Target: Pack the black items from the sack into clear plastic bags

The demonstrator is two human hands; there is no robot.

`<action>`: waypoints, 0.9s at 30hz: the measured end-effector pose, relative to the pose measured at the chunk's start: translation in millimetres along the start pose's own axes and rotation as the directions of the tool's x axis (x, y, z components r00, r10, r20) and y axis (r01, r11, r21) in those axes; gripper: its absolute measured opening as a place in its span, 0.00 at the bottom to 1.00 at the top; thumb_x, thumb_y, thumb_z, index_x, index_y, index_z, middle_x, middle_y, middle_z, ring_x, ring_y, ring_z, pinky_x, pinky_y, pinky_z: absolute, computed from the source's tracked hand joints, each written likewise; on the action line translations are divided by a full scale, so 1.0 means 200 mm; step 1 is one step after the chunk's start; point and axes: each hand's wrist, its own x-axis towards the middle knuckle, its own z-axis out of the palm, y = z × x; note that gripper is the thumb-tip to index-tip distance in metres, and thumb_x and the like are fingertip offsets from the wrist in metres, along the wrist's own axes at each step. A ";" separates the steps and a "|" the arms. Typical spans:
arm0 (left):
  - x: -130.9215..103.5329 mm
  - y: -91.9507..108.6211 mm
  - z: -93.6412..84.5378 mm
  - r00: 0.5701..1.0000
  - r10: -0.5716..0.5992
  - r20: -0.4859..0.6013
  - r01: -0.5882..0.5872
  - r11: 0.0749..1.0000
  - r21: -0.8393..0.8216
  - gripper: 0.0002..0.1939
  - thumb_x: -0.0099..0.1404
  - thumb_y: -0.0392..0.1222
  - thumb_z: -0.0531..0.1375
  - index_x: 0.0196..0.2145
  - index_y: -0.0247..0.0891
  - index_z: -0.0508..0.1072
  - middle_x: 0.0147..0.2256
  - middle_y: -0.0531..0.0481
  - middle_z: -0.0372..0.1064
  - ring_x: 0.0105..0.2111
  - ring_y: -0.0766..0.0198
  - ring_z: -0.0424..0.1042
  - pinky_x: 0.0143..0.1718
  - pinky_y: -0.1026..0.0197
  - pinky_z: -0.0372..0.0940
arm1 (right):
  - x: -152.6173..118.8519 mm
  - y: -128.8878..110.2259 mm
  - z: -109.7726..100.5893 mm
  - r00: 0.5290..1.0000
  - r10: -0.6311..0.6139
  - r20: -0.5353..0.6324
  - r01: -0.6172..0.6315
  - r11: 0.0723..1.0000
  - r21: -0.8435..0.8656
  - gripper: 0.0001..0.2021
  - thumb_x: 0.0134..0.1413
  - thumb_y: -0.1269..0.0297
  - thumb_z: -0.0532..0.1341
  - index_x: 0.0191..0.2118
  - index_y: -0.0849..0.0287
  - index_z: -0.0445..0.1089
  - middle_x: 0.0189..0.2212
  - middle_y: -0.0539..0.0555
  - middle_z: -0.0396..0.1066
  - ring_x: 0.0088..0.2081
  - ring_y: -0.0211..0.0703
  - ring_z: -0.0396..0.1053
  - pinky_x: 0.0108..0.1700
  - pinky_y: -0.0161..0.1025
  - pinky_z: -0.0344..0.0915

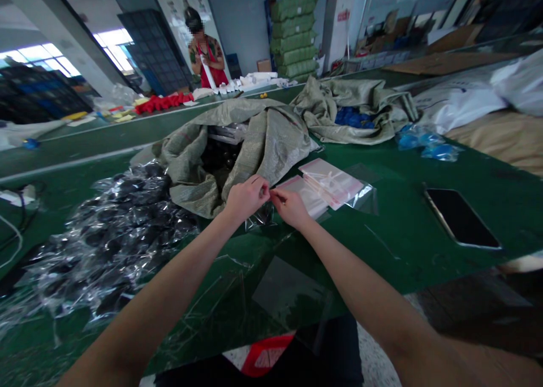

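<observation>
My left hand (pixel 246 197) and my right hand (pixel 289 206) meet over the green table (pixel 403 234), both pinching the top edge of a small clear plastic bag (pixel 259 217) that hangs crumpled below my fingers. Just right of my hands lies a stack of flat clear bags with pink strips (pixel 328 184). A pile of black items wrapped in clear plastic (pixel 114 234) spreads out to the left. An open woven sack (pixel 237 143) holding more dark items lies right behind my hands.
A black phone (pixel 460 217) lies face up at the right. A second sack with blue items (pixel 354 112) sits farther back. Loose clear film (pixel 288 291) covers the near table edge. A person in red (pixel 207 53) works at the far table.
</observation>
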 end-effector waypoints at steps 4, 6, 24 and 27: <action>-0.01 -0.04 0.01 0.998 0.021 -0.060 -0.027 0.994 -0.109 0.06 0.63 0.38 0.56 0.35 0.38 0.74 0.36 0.48 0.73 0.35 0.63 0.72 0.35 0.63 0.64 | 0.00 0.02 0.01 1.000 0.018 -0.006 -0.018 0.999 0.033 0.11 0.59 0.65 0.54 0.39 0.59 0.74 0.33 0.53 0.76 0.34 0.41 0.72 0.38 0.35 0.64; -0.02 -0.05 0.02 0.993 0.107 -0.056 -0.113 0.984 -0.135 0.08 0.65 0.40 0.55 0.37 0.39 0.75 0.38 0.49 0.74 0.35 0.65 0.72 0.36 0.64 0.64 | 0.00 0.04 0.01 1.000 0.014 -0.007 -0.014 0.999 0.029 0.11 0.60 0.64 0.54 0.39 0.59 0.73 0.32 0.53 0.76 0.34 0.41 0.72 0.37 0.35 0.64; -0.01 0.02 0.02 0.999 0.000 -0.053 -0.001 1.000 -0.028 0.10 0.65 0.40 0.53 0.35 0.39 0.75 0.37 0.47 0.74 0.33 0.63 0.72 0.31 0.63 0.61 | -0.01 0.00 0.00 1.000 -0.010 0.000 0.010 0.995 -0.098 0.10 0.60 0.65 0.54 0.35 0.58 0.73 0.31 0.53 0.76 0.32 0.40 0.71 0.38 0.35 0.63; 0.02 -0.03 0.03 0.947 -0.269 -0.176 0.215 0.937 -0.276 0.06 0.60 0.40 0.55 0.32 0.38 0.72 0.34 0.48 0.73 0.32 0.64 0.71 0.35 0.62 0.63 | -0.02 0.02 0.02 0.997 0.078 -0.022 -0.077 0.996 0.041 0.08 0.59 0.66 0.55 0.37 0.57 0.72 0.34 0.54 0.77 0.37 0.42 0.74 0.43 0.38 0.67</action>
